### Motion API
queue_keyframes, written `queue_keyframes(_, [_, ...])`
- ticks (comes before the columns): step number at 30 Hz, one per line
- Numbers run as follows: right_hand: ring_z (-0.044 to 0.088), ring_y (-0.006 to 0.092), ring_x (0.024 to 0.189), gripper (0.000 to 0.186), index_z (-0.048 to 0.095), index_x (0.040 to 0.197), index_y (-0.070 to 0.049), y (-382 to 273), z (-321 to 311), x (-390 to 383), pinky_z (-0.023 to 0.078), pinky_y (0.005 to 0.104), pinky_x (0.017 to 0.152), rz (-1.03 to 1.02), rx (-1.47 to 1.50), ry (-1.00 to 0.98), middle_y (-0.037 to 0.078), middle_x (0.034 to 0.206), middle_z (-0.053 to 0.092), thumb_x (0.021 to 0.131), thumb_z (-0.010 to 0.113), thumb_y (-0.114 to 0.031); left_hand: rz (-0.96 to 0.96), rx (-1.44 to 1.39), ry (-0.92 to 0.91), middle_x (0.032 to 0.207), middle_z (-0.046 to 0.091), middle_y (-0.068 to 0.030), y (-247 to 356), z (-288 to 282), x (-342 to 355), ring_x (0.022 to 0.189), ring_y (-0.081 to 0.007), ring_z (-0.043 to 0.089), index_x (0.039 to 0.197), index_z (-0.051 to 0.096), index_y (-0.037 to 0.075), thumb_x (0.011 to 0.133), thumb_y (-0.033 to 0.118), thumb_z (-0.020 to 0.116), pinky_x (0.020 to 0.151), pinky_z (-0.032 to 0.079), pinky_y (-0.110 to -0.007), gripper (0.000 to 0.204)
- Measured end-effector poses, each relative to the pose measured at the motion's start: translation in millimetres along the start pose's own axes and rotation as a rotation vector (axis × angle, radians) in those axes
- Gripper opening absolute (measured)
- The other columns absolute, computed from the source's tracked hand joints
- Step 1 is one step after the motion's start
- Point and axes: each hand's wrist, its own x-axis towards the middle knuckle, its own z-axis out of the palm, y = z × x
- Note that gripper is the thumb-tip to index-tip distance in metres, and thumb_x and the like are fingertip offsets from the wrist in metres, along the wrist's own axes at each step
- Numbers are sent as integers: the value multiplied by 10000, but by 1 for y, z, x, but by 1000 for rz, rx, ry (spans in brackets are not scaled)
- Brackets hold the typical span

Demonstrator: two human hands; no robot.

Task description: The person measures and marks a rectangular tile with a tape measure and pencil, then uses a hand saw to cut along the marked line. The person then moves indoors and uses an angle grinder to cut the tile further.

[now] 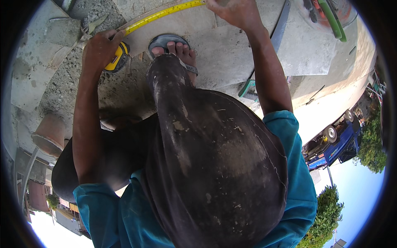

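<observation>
My left hand point(98, 50) is closed round a yellow and black tape measure point(118, 59) at the upper left. From its case the yellow blade point(164, 12) runs out to the right, slightly bowed, low over the grey slabs. At the top, my right hand point(236, 13) pinches the blade's far end; the fingertips are partly cut off by the picture's edge. Between the two hands is my foot in a sandal point(163, 40). A handsaw point(282, 25) with a green handle point(247, 88) lies beside my right forearm, which covers part of it.
A transparent tub point(304, 14) with green-handled and red tools stands at the upper right. Grey slabs point(219, 53) and rough mortar point(62, 89) cover the ground. An old bucket point(50, 134) is at the left. A blue truck point(337, 144) and trees show farther off at the right.
</observation>
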Motion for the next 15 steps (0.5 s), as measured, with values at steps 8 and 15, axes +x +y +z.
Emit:
queue_keyframes(8, [669,281,632,141,668,793,-56,-3,0,0,532,376,579,-1,26,16,107,724,661,799,767,-157,22,20,17,756,674,-134,-3,3,2,612,-237,677,1062,739,108,958,505,582,656,519,-384,440])
queue_keyframes(15, [673,285,641,142,668,796,-59,-5,0,2,534,382,590,41,38,11,112,720,661,794,763,-165,42,37,48,725,666,-117,-7,6,3,569,-217,659,1059,739,105,964,506,578,641,517,-373,442])
